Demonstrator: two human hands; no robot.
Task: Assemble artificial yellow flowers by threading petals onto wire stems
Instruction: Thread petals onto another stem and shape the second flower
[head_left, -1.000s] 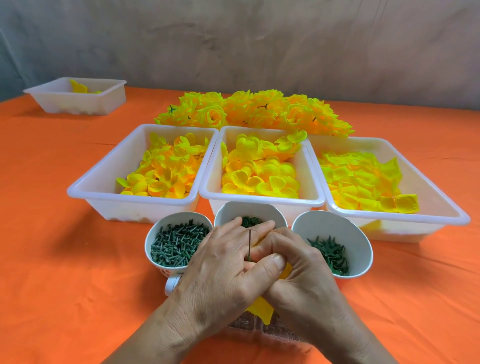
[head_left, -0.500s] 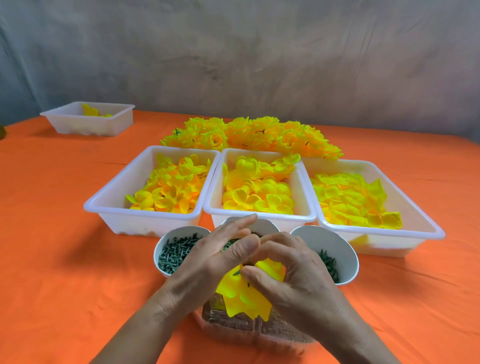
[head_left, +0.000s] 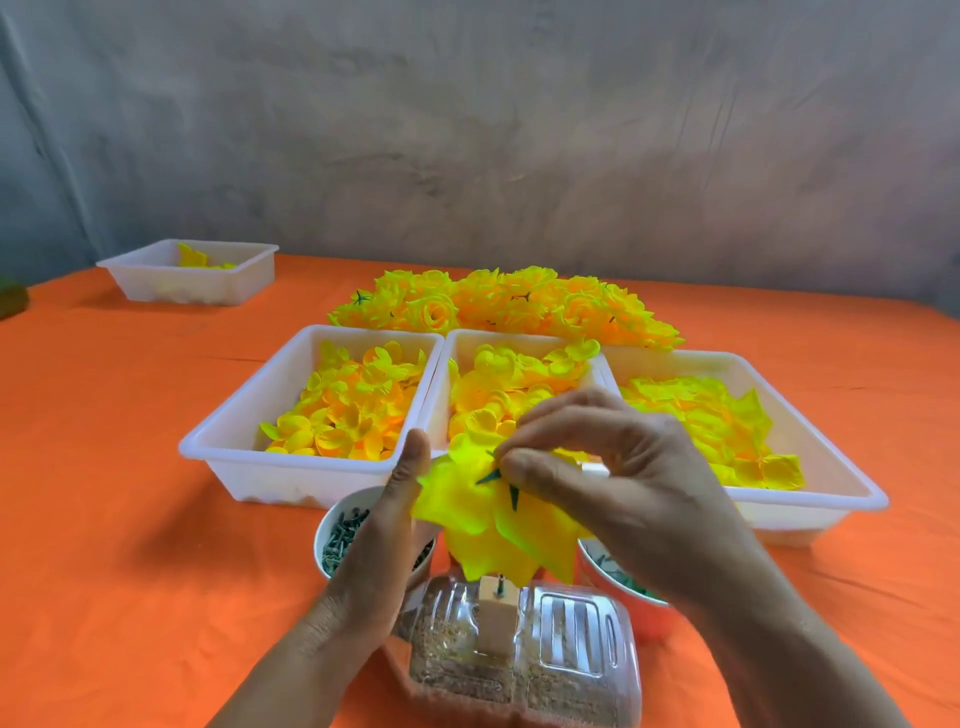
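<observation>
Pinching yellow flower (head_left: 488, 519) at green-tipped centre, right hand (head_left: 623, 483) clamps thumb and forefinger on it just above clear plastic box (head_left: 550, 660); left hand (head_left: 382, 530), fingers straight and together, touches petals' left edge above box.

An orange cloth (head_left: 130, 519) lies spread below a mottled grey wall (head_left: 467, 130).

Backed, well beyond the fingers (head_left: 571, 410), by a grey wall (head_left: 467, 130), mottled and streaked, with slanting folds far to the left. Lit softly and evenly. Beneath and all around the fingers, a desk (head_left: 104, 519) draped in orange cloth, faintly creased. Far left, at the frame's edge, a dark green shape (head_left: 11, 304), too cropped to identify.
</observation>
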